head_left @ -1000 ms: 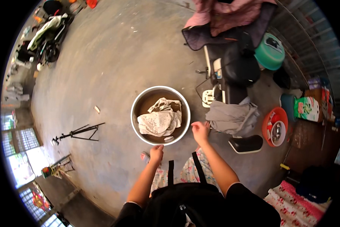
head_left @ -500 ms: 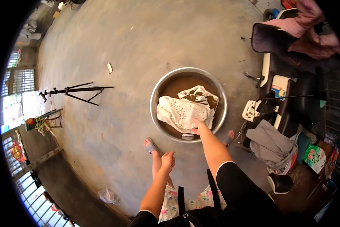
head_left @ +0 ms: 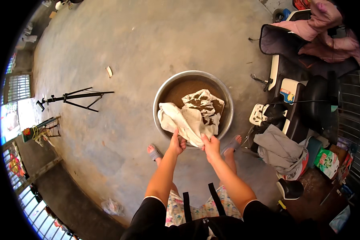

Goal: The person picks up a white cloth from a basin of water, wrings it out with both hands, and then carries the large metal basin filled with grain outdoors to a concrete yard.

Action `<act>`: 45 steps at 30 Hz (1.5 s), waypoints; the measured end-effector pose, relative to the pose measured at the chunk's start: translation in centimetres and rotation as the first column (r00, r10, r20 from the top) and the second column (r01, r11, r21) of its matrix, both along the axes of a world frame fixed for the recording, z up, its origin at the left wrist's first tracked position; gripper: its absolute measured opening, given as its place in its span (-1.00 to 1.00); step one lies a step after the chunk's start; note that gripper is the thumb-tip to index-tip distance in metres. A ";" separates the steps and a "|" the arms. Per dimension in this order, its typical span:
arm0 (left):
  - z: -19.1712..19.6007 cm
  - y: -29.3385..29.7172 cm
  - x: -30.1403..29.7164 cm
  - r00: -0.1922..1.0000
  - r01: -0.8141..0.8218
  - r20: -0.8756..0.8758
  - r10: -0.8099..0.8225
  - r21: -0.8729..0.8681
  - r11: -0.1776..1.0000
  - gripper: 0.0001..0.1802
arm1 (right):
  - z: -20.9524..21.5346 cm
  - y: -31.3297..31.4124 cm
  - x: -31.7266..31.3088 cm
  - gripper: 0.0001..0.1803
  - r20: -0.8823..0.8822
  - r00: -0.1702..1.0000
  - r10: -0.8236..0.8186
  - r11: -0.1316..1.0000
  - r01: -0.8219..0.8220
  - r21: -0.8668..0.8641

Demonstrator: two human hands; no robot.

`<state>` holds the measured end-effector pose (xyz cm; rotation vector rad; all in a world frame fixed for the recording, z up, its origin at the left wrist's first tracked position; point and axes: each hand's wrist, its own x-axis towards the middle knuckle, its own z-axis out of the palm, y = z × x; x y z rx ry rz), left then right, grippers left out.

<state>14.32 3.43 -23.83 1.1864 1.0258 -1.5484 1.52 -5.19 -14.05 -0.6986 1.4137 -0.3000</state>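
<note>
Moved since half a second ago: left hand, then hanging free near the knee, now closed on the near edge of the white, brown-stained wet cloth beside the right hand, which was already at the cloth and is likewise closed on it.

Item location: cloth bunched inside the round grey metal basin of muddy brown water, near hem lifted over the front rim toward the person.

Progress, judged: washing under way; brown stains remain on the far folds, water dirty, so scrubbing, rinsing and wringing seem left.

Surroundings: black folded tripod on grey concrete floor; grey garment heap at right.
</note>
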 end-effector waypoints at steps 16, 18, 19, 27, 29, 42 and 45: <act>14.0 0.4 1.6 0.875 0.180 0.469 -0.122 -0.079 0.981 -0.69 | 13.0 -0.9 0.3 -0.76 0.302 0.937 -0.178 0.983 0.186 0.002; 16.4 1.3 1.3 0.995 -0.034 0.089 0.055 -0.219 0.975 -0.73 | 15.2 0.7 0.9 -0.77 0.348 0.926 -0.145 0.989 0.136 0.051; 18.2 0.8 0.8 0.995 -0.027 0.084 0.047 -0.223 0.974 -0.73 | 15.1 1.7 0.9 -0.78 0.370 0.922 -0.116 0.993 0.107 0.045; 21.9 0.6 0.5 0.961 0.159 0.269 -0.061 -0.362 0.918 -0.73 | 7.8 1.6 -1.4 -0.49 -0.017 0.930 -0.366 0.874 0.350 0.338; 22.2 0.6 0.8 0.984 0.086 0.177 -0.012 -0.418 0.904 -0.62 | 4.2 0.1 -2.4 -0.46 -0.108 0.893 -0.437 0.781 0.437 0.446; 20.7 4.1 1.7 0.917 0.038 0.399 0.016 -0.126 0.991 -0.43 | 9.9 3.3 0.1 -0.79 0.337 0.941 -0.031 0.998 0.050 -0.048; 19.6 5.7 -1.3 0.933 0.063 0.359 -0.028 -0.087 0.994 -0.37 | 8.9 6.1 0.2 -0.83 0.176 0.912 0.371 0.912 -0.323 -0.251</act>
